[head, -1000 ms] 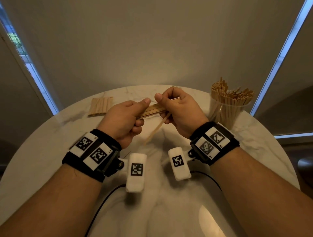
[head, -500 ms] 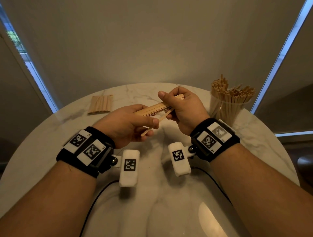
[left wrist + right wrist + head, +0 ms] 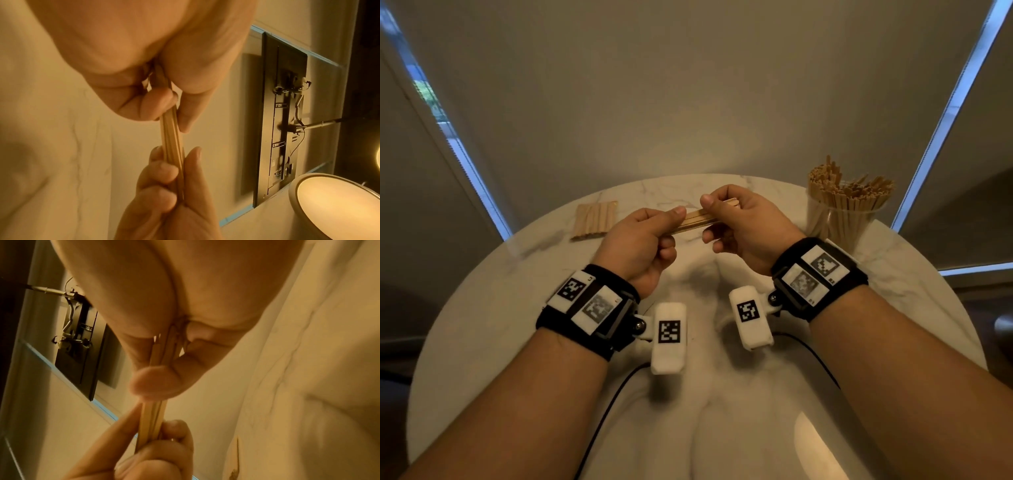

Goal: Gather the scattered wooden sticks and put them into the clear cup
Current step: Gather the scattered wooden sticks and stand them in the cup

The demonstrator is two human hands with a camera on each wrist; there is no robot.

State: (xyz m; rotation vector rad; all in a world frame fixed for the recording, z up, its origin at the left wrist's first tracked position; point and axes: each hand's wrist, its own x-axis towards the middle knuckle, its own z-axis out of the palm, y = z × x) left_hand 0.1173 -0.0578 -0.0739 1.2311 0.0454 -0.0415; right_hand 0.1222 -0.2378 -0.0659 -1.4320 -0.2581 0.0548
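Note:
A bundle of several flat wooden sticks [image 3: 693,219] is held level above the white marble table [image 3: 517,301], between both hands. My left hand [image 3: 654,233] pinches its left end with thumb on top. My right hand [image 3: 726,219] grips the right end, fingers curled round it. The left wrist view shows the bundle [image 3: 171,139] edge-on between both sets of fingertips. It also shows in the right wrist view [image 3: 152,418]. The clear cup [image 3: 835,222] stands at the back right, packed with upright sticks. A flat pile of sticks [image 3: 594,219] lies on the table at the back left.
Two black cables [image 3: 613,404] run over the near part of the table. The round table's edge curves close behind the cup and the pile. A round lit lamp [image 3: 337,204] and a dark wall panel [image 3: 285,113] appear in the left wrist view.
A stick that hung slanting below the bundle has been drawn up into line with the rest. My left hand has slid to the bundle's left end.

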